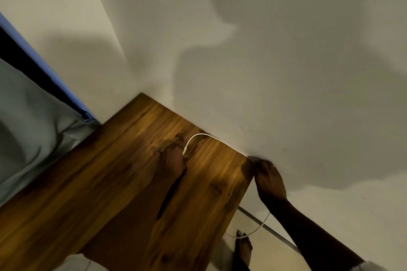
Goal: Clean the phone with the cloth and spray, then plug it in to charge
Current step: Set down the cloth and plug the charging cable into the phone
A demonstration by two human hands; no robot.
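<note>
wooden tabletop against a pale wall, a white charging cable curving across it.
the right hand sits at the table's far corner by the wall, fingers curled round the cable where it drops over the edge. the left hand is blurred beside the cable's plug; its grip cannot be told. a dark, thin phone shows edge-on just below that hand.

Motion blur smears the left hand and the dark phone; its grip cannot be told. The cable disappears behind the right hand.
</note>
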